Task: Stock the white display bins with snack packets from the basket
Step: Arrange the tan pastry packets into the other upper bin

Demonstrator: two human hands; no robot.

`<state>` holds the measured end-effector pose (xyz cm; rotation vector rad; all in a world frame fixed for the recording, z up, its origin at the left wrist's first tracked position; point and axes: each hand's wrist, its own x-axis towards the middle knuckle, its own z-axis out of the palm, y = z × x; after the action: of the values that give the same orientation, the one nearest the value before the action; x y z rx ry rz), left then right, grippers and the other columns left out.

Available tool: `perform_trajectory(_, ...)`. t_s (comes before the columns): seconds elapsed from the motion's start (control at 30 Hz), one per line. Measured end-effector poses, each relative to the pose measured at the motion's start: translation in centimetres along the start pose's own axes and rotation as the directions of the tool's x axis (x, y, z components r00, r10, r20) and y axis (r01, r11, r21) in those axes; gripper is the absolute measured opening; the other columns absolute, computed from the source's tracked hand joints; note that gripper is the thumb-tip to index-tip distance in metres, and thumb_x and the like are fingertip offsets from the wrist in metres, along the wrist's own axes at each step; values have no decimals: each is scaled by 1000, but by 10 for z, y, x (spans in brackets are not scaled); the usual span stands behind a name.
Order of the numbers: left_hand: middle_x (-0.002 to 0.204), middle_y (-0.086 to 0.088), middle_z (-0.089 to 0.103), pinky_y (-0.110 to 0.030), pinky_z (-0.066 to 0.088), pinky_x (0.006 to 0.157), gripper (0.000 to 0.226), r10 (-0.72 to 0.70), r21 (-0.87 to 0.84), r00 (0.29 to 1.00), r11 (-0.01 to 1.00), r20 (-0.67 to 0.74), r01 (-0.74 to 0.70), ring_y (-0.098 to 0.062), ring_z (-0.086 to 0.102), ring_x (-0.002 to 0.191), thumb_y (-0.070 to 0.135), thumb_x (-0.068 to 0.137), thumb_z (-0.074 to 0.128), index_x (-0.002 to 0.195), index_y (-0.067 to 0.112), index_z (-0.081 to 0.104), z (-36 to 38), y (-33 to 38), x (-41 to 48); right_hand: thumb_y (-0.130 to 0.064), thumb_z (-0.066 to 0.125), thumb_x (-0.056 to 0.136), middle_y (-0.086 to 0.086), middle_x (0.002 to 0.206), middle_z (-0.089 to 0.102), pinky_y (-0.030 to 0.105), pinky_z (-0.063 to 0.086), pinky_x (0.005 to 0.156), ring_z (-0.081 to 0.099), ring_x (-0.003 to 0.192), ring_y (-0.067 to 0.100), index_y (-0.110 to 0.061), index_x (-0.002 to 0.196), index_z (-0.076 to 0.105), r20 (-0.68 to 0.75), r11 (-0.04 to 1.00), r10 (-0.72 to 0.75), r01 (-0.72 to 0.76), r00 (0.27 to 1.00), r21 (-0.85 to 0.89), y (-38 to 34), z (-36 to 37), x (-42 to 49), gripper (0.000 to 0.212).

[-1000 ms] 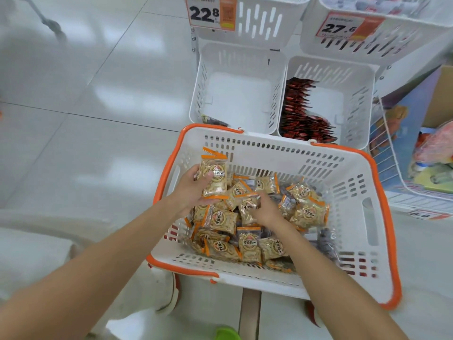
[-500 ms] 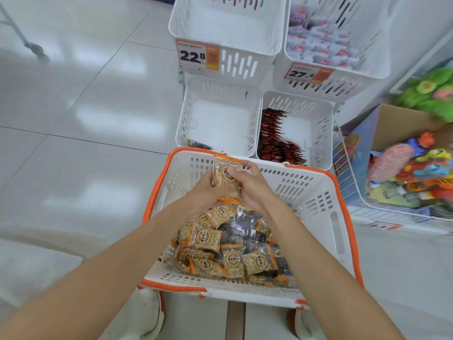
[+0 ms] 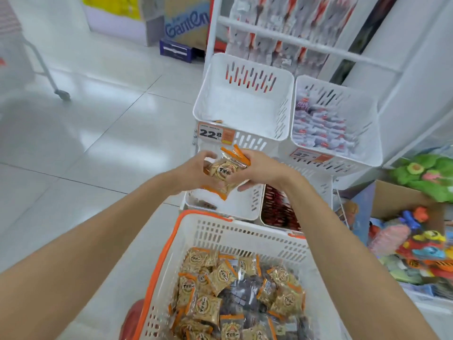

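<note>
Nearest in view, the white slotted plastic basket with an orange rim (image 3: 169,244) holds a loose heap of small tan-and-orange snack packets (image 3: 215,278), with some darker packets mixed in.

Past its far edge both forearms reach forward and the hands meet in the air. The left hand (image 3: 191,173) and right hand (image 3: 262,168) curl toward each other and clamp a small bunch of tan packets (image 3: 224,169) between them. I cannot tell how many are in the bunch. Orange crimped ends stick out above and below the grip.

These look like light, soft film pouches that crinkle and slide easily against each other, and what is inside is probably brittle. The safest hold is likely across the flat bodies, with gentle pressure from both sides. Pinched by a sealed end alone, one could slip out of the bunch.

Beneath the hands is the lower left white plastic bin (image 3: 235,207), mostly bare. To its right, the lower right white bin (image 3: 321,190) holds dark red packets (image 3: 277,209).

Farther off, the upper left white bin (image 3: 240,106) is nearly empty and carries an orange price tag reading 22.8 (image 3: 210,134). The bunch hangs just near that tag, so this bin seems the likely target. On the far right, the upper right white bin (image 3: 365,133) holds pale packets (image 3: 316,123).
</note>
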<state>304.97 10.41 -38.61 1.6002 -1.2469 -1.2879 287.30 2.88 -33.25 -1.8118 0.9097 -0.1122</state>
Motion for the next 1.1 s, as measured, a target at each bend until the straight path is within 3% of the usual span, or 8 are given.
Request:
perform_trajectory(0.13, 124, -4, 50, -13, 50, 72, 98, 203, 97, 957, 978, -208, -186, -9, 57, 100, 13, 66, 88, 145, 26, 30, -46, 41, 33, 1, 75, 79, 5, 91, 69, 34, 61, 73, 69, 76, 14, -14, 103, 63, -180, 981, -191, 196, 965, 6, -41, -36, 39, 31)
perform_trajectory(0.33, 137, -6, 33, -43, 45, 101, 117, 252, 305, 831, 947, -495, -106, -23, 46, 119, 43, 57, 90, 150, 23, 22, -76, 29, 96, -6, 76, 79, -5, 104, 63, 17, 52, 75, 61, 90, 16, -16, 126, 59, -525, 946, -323, 250, 787, -206, -48, -84, 125, 51)
perform_trajectory(0.4, 132, -2, 37, -43, 46, 100, 122, 269, 313, 818, 943, -508, -115, -24, 46, 119, 56, 47, 86, 148, 24, 26, -76, 23, 110, -10, 74, 80, -6, 108, 62, 7, 45, 74, 57, 94, 14, -18, 127, 60, -513, 906, -382, 202, 768, -373, -44, -83, 157, 49)
perform_trajectory(0.5, 124, 4, 43, -42, 50, 92, 107, 352, 361, 770, 917, -532, -170, -20, 54, 108, 54, 49, 88, 141, 26, 39, -75, 13, 121, -22, 77, 79, -3, 107, 68, 31, 50, 89, 62, 101, 18, -20, 111, 67, -329, 853, -348, 151, 878, -499, -26, -76, 200, 34)
perform_trajectory(0.6, 125, 6, 43, -39, 52, 90, 103, 386, 360, 752, 909, -534, -211, -15, 56, 101, 47, 54, 89, 142, 25, 39, -79, 6, 127, -52, 74, 74, -1, 111, 66, 34, 51, 91, 63, 101, 14, -16, 119, 61, -74, 958, -49, 26, 996, -284, -21, -73, 211, 59)
perform_trajectory(0.73, 125, 8, 42, -37, 53, 87, 102, 397, 341, 757, 908, -520, -242, -5, 55, 87, 43, 56, 90, 142, 25, 38, -80, 5, 129, -61, 64, 82, -4, 120, 55, 34, 44, 103, 55, 114, 15, -16, 134, 44, 8, 994, 21, -20, 1000, -104, -14, -80, 209, 72)
perform_trajectory(0.93, 125, 8, 41, -32, 53, 85, 104, 389, 308, 759, 916, -522, -257, 2, 54, 80, 43, 57, 88, 146, 25, 36, -77, 3, 127, -52, 72, 79, -4, 142, 40, 31, 38, 107, 46, 126, 15, -26, 150, 28, -21, 995, -6, 4, 1000, -96, -9, -64, 217, 88)
perform_trajectory(1.1, 128, 5, 41, -29, 52, 84, 104, 385, 310, 759, 917, -526, -250, 0, 54, 79, 41, 61, 88, 147, 23, 34, -75, 3, 127, -35, 65, 91, 3, 135, 45, 22, 44, 79, 52, 112, 15, -22, 138, 35, -139, 986, -36, 12, 990, -168, -7, -61, 217, 57)
